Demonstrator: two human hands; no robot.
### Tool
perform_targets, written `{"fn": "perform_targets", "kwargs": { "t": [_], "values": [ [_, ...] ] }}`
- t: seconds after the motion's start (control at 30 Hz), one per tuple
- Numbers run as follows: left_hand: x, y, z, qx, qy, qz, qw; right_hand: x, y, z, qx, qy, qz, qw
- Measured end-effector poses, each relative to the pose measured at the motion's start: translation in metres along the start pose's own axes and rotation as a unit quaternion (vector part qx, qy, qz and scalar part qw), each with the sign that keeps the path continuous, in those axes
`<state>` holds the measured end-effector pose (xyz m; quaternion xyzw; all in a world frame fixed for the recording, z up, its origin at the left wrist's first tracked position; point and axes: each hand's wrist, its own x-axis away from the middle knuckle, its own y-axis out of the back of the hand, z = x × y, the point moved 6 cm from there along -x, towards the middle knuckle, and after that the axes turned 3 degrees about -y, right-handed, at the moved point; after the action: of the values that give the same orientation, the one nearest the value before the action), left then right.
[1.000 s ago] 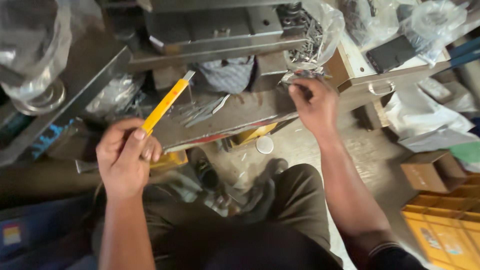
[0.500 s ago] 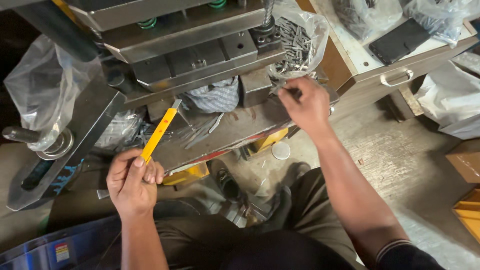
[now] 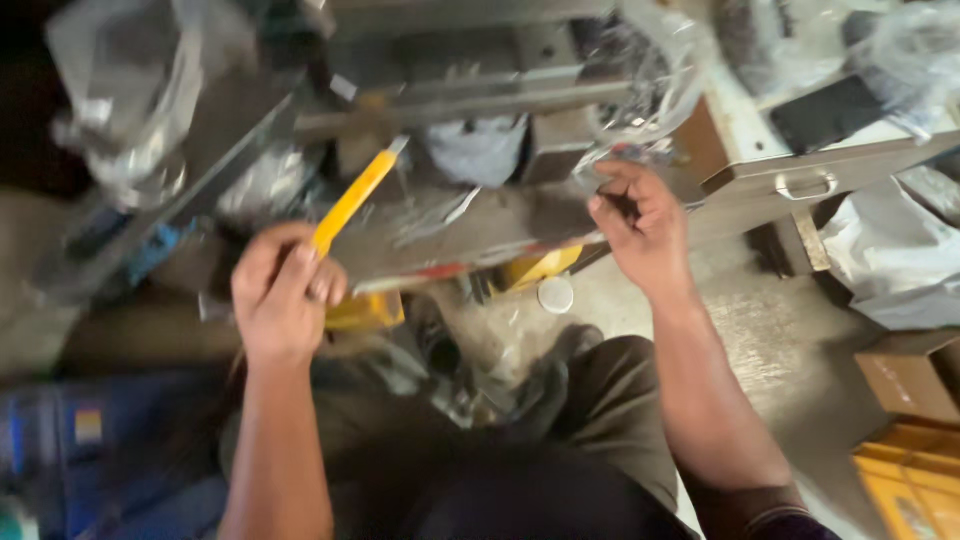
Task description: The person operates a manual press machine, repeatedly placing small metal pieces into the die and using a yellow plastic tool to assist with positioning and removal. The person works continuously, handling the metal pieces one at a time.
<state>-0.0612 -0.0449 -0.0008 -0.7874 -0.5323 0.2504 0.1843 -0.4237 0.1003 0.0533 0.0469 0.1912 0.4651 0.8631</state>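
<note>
Yellow-handled tool [image 3: 352, 198] sits gripped in our left hand [image 3: 283, 293], left of centre, tip toward the press bed [image 3: 470, 232]. Our right hand [image 3: 640, 225] pinches small parts at the plastic bag [image 3: 650, 80], upper right; loading them seemingly needs careful placement.

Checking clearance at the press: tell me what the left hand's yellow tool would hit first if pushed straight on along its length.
Probably the grey press block. The left hand grips the yellow tool, whose tip points up and right towards the block's lower edge. The picture is blurred, so depth is uncertain.
</note>
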Motion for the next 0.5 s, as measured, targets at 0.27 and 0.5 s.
{"fn": "perform_targets", "kwargs": {
  "t": [0.27, 0.5],
  "values": [
    [-0.001, -0.002, 0.0, -0.008, -0.011, 0.018, 1.0, 0.002, -0.054, 0.045, 0.4, 0.181, 0.113, 0.891],
    [-0.003, -0.006, -0.003, 0.026, 0.001, 0.036, 0.999, -0.007, -0.065, 0.041, 0.336, 0.119, 0.178, 0.917]
  ]
}}
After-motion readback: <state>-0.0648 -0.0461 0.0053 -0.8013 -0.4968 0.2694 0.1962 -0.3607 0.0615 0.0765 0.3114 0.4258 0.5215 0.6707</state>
